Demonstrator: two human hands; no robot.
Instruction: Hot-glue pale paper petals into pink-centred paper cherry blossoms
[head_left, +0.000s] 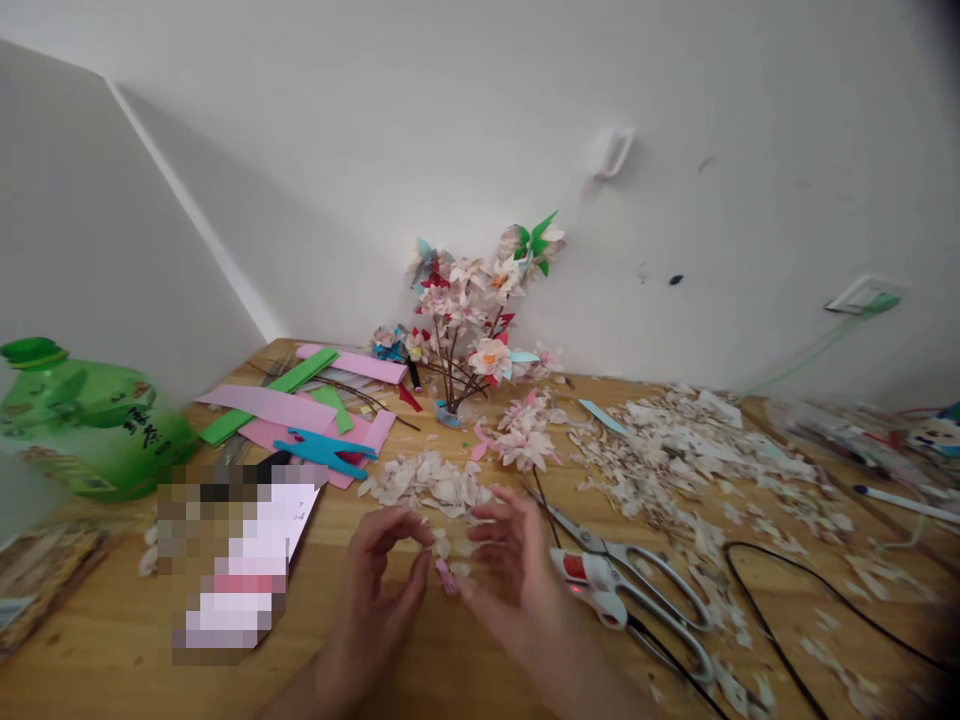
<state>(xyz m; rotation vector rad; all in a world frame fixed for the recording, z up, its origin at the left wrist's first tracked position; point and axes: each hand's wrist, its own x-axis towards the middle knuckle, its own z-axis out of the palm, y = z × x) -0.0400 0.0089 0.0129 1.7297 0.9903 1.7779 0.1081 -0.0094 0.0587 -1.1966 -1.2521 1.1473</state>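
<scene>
Left hand and right hand raised over wooden counter, fingers curled. Grip unclear: small pink paper piece between hands, cannot tell whether pinched. Pale paper petal scraps just beyond fingertips. Steel scissors just beside right hand. Paper-flower branch stands against wall, beyond pink paper strips.

And there on the wooden worktop: one left hand, one right hand, one tiny pink piece, one pair of silver steel scissors, one big green plastic bottle, one pink-blossomed paper flower bunch!
</scene>
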